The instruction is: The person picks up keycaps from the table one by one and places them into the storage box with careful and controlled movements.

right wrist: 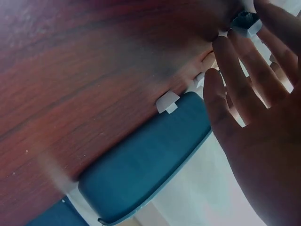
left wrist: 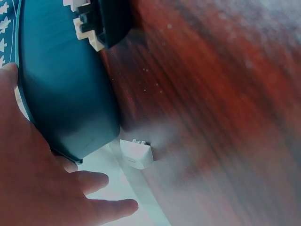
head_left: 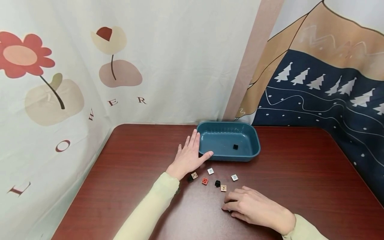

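Note:
My left hand [head_left: 187,159] lies with straight, spread fingers at the left end of a blue plastic tub [head_left: 225,158], touching its rim. One black keycap [head_left: 235,147] sits inside the tub. Loosely bent, the fingers of my right hand [head_left: 255,206] hover low over the table, with no object visibly gripped. Just beyond them lie a beige keycap [head_left: 223,188] and a black keycap [head_left: 217,183]. In the right wrist view a dark keycap [right wrist: 246,23] shows by the fingertips, apparently behind them. Near my left wrist are a beige keycap [head_left: 194,175] and a partly hidden black one [head_left: 190,179].
A red keycap [head_left: 205,181] and two white keycaps, one left [head_left: 210,171] and one right [head_left: 234,177], lie in front of the tub. Underneath is a dark red wooden table [head_left: 144,150]. Printed curtains [head_left: 180,66] hang along its back and sides.

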The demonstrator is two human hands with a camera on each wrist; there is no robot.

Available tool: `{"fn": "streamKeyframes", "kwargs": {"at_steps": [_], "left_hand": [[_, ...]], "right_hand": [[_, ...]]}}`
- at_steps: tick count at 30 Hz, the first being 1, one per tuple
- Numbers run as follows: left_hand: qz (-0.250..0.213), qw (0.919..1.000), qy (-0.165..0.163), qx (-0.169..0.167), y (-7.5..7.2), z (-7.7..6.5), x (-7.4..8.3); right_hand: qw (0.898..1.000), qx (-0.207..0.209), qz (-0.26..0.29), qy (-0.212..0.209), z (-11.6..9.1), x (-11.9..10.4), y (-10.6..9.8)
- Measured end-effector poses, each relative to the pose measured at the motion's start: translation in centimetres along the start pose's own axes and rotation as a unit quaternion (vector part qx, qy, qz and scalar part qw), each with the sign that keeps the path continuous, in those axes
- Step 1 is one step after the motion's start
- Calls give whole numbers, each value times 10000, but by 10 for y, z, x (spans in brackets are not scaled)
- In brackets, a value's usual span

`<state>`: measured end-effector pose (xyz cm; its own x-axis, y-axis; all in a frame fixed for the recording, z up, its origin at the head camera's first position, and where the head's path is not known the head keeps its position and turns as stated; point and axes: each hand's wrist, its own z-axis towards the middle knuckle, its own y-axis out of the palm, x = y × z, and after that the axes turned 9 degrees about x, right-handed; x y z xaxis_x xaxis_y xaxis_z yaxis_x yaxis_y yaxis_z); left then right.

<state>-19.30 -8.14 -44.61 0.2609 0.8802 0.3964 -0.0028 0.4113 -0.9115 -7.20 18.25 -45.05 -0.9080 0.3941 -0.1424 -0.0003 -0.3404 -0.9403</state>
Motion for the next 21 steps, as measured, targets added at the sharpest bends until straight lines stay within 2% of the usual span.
{"fn": "streamKeyframes", "kwargs": {"at_steps": [10, 17, 21], "left_hand": [[9, 10000, 0, 40, 0, 0, 0], [-13, 10000, -6, 43, 1, 1, 0], [-18, 10000, -18, 62, 1, 1, 0]], "right_hand": [[9995, 304, -27, -41, 1, 1, 3], [9978, 546, -347, -164, 2, 1, 4], [9971, 623, -425, -77, 3, 3, 1]]}}
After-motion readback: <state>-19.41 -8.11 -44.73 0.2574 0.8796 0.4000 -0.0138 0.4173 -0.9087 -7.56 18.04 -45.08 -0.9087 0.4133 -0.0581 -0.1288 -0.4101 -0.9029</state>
